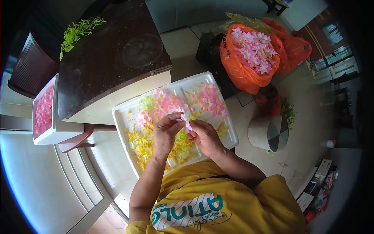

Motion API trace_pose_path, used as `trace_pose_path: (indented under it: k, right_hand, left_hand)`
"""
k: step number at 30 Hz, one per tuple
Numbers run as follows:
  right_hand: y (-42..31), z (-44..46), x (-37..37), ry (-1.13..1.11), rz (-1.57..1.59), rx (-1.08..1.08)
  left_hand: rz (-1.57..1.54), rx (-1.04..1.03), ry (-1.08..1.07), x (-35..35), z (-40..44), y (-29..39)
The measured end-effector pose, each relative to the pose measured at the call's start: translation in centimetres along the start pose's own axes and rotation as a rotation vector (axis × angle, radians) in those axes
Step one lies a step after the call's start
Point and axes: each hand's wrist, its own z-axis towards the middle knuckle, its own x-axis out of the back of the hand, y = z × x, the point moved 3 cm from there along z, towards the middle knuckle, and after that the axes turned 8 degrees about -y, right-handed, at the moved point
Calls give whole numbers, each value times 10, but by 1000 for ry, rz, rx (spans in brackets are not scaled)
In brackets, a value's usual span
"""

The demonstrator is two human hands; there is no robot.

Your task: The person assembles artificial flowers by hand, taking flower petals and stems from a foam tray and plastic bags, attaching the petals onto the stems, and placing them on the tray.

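Note:
A pink artificial flower (pixel 184 121) is pinched between both hands above a white foam tray (pixel 124 137). My left hand (pixel 167 130) grips it from the left with thumb and forefinger. My right hand (pixel 204 135) closes on its right side, and its fingers partly hide whatever stem is there. Pink petals (pixel 167 102) lie in the upper middle of the tray, with more pink flower heads (pixel 208 100) at its upper right. Yellow flower centres (pixel 142 142) with green bits are spread over the lower left of the tray.
An orange plastic bag (pixel 230 66) full of finished-looking pink flowers (pixel 253 50) stands at the upper right. Green plastic stems (pixel 78 33) lie on the dark table (pixel 109 50). A white foam box (pixel 54 87) holding pink petals (pixel 43 109) is at left. A round stool (pixel 263 132) stands right.

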Motion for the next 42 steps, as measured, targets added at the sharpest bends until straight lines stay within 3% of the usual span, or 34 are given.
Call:
trace_pose_path:
  k: [2,6,11,17,21,31,42]
  right_hand:
    - [2,-1,-4,-12,5,-3]
    - [0,-6,-10,23,-150,24]
    - [3,-7,-4,-51,-150,24]
    - [-6,-10,-10,-135,-253,0]
    - [-10,-17,-11,-113,-501,79]
    - [-17,-21,-25,-228,-1081,433]
    - [-17,-23,-29,-236,-1256,469]
  left_hand:
    - [27,14,6,1,-8,-3]
    - [603,-269,-34,0,-19,-1]
    - [274,-89,-116,5,-23,-5]
    - [437,-244,-225,20,-21,0]
    - [-216,-83,-118,24,-25,-5]
    - [-226,79,-177,25,-32,-11]
    - [-42,63,-225,27,-34,-5]
